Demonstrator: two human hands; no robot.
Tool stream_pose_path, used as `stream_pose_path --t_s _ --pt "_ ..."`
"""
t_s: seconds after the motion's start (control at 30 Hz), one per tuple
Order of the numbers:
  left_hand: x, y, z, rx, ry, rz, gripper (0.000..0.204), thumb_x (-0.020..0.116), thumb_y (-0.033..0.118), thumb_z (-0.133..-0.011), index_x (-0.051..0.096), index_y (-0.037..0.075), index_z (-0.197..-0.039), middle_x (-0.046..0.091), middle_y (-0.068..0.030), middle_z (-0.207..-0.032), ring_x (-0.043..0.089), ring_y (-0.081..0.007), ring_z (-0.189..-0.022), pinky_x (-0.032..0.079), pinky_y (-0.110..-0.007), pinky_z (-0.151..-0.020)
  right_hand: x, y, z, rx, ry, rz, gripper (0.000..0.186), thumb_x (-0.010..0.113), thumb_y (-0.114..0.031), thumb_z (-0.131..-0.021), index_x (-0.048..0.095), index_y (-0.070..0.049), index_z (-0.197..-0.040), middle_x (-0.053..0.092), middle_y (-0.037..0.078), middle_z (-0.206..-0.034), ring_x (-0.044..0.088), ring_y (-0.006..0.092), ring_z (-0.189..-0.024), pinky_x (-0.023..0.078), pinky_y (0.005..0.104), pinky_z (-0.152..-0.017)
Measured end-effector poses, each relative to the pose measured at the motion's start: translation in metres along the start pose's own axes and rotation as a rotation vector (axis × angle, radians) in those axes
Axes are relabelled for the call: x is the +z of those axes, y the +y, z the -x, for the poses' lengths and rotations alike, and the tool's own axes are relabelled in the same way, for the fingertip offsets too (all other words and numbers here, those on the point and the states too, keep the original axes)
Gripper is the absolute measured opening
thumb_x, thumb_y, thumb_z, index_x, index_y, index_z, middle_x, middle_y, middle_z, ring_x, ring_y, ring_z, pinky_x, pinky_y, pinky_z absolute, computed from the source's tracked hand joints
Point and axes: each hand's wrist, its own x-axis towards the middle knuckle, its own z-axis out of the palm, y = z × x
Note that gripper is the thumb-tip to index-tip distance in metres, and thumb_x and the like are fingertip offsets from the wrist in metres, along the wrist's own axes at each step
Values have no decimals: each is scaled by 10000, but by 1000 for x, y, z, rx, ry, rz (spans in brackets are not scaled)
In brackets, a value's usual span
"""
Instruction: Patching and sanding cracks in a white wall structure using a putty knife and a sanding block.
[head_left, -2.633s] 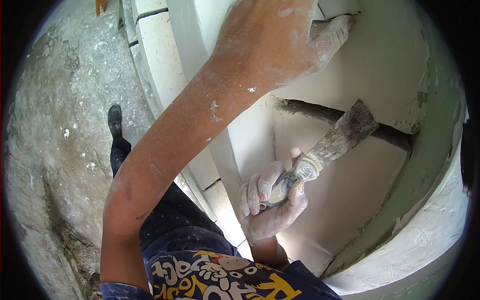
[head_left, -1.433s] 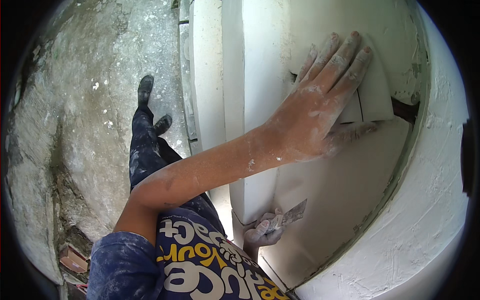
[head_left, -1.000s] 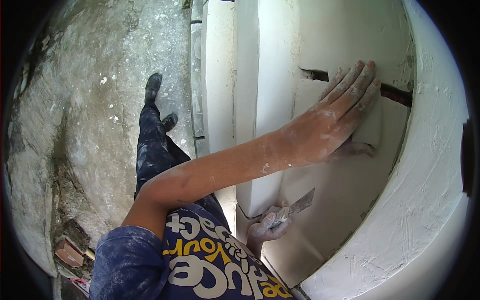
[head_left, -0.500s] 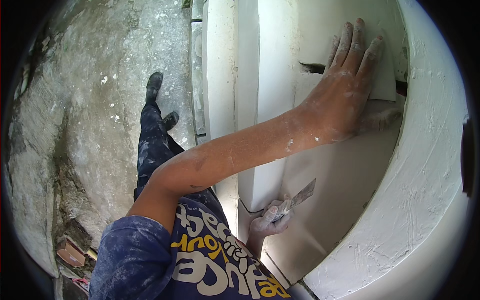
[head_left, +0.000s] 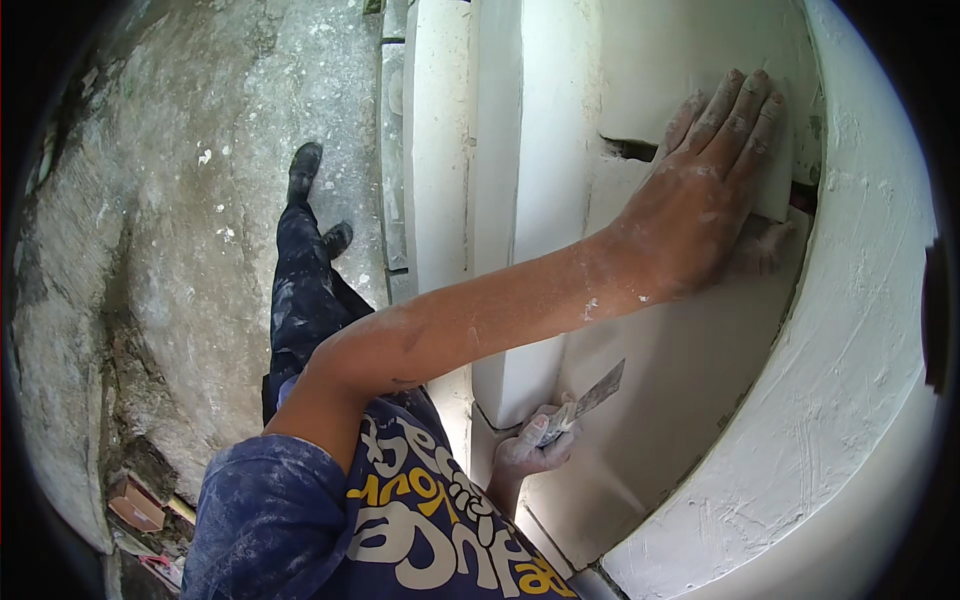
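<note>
My left hand (head_left: 705,180), dusted with white powder, lies flat against a pale, smooth wall surface (head_left: 690,350) at the upper right. Its fingers are stretched out side by side, and the thumb is at the lower side of the palm. Under and beside the fingers is a thin whitish panel piece (head_left: 777,190), mostly covered by the hand. Lower down, my right hand (head_left: 530,447), coated in white, is closed around the handle of a putty knife (head_left: 603,387). The blade points up and to the right, above the pale surface; whether it touches cannot be told.
A dark slot (head_left: 630,150) breaks the surface left of my left hand. A curved, rough-plastered white band (head_left: 860,300) runs along the right. White ledges (head_left: 440,150) stand between the wall and the stained concrete floor (head_left: 220,200). A brown box (head_left: 137,505) lies at lower left.
My left hand has slid slightly down and to the right on the surface, its fingers now closer together. My right hand keeps hold of the putty knife, almost unmoved.
</note>
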Motion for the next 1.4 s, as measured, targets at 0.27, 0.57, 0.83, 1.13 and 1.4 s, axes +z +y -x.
stream_pose_path --t_s 0.27,0.57,0.83,1.13,1.4 --pt "-28 9 41 81 -220 -10 710 685 190 -890 411 -104 -1475 341 -331 -1558 297 -462 -1490 286 -547 -1218 -7 1 5 117 -52 28 448 583 -321 -999 582 95 -1164 552 53 -696 523 161 -651 517 368 -810" --pt "-18 -1 -2 6 -18 101 754 683 25 -827 358 -117 -1493 326 -333 -1560 300 -463 -1487 258 -534 -1238 0 -2 1 72 -28 39 499 629 -330 -972 593 123 -1179 589 63 -684 560 161 -630 517 321 -695" --pt "-24 5 6 -4 -154 26 709 611 -63 -818 373 -122 -1484 329 -324 -1563 305 -450 -1489 268 -528 -1240 0 0 -2 18 -19 62 519 627 -345 -971 596 124 -1193 610 80 -729 569 162 -635 507 311 -649" --pt "-35 11 22 9 -238 14 690 623 -61 -815 409 -111 -1469 363 -331 -1538 312 -444 -1485 281 -522 -1238 0 -4 -4 9 -13 73 501 636 -319 -966 592 121 -1203 614 82 -736 575 159 -636 523 311 -681" --pt "-40 19 29 -45 -238 87 666 610 -60 -825 418 -116 -1461 400 -338 -1505 334 -460 -1469 270 -543 -1235 -5 0 0 83 -25 72 472 639 -294 -961 594 107 -1206 610 83 -727 580 163 -629 532 318 -678"
